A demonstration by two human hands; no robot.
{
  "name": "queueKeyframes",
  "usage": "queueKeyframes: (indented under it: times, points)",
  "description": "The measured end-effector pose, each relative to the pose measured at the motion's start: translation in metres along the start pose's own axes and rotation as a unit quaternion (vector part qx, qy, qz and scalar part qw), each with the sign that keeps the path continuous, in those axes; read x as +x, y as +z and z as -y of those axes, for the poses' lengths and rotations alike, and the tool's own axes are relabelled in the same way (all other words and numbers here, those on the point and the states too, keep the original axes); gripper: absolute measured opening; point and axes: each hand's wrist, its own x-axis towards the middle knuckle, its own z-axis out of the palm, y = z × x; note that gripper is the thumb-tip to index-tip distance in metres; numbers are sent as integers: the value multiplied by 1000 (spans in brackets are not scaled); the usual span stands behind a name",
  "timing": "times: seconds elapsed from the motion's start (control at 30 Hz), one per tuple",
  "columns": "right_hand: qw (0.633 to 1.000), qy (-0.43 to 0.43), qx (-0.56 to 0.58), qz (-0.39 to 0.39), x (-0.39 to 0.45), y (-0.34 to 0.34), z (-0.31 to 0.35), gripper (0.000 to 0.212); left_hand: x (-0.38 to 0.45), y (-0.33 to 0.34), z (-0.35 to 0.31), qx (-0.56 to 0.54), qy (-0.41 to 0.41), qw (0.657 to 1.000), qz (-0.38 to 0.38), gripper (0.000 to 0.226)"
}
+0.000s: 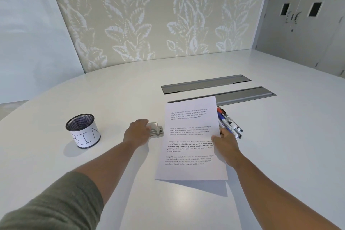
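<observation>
**A:** What is taking up most of the view?

**B:** A white, round-edged table (pixel 186 209) is filling it. Two long grey metal cover strips (pixel 205 83) are lying flush in the top, at twelve o'clock from the paper.

**A:** And the paper?

**B:** A white printed paper sheet (pixel 190 136) with four blocks of text is sitting at centre. It is tilting up off the table and casting a shadow under its near edge. Its far edge is overlapping the nearer strip.

**A:** Anything off to the side?

**B:** A black mesh metal cup (pixel 83 130), wrapped in a white label reading "BIN", is standing well apart at nine o'clock from the sheet.

**A:** Hands?

**B:** The right hand (pixel 226 144) is pinching the sheet's three o'clock edge, thumb lying on the printed face. The left hand (pixel 137 132) is curling over a small silver metal hole punch (pixel 155 129), gripping its left end.

**A:** Where is the punch sitting?

**B:** Just beside the sheet's nine o'clock edge; touching or not, cannot tell. A bundle of marker pens (pixel 228 121), red and blue caps showing, is lying at twelve o'clock from the right hand, partly hidden behind the sheet.
</observation>
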Motion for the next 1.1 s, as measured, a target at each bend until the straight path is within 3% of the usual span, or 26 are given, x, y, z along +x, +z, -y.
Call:
queueKeyframes:
  times: [0.53,0.97,1.1]
  points:
    - [1000,10,11,-10,2,-1,-3,23,9,-11,-4,-97,-45,993,48,21]
    - [999,1,45,-7,-6,8,6,25,-12,-33,3,-159,-134,977,46,24]
    - [999,-4,37,-2,-11,13,13,26,-20,-39,5,-203,-136,969,32,37]
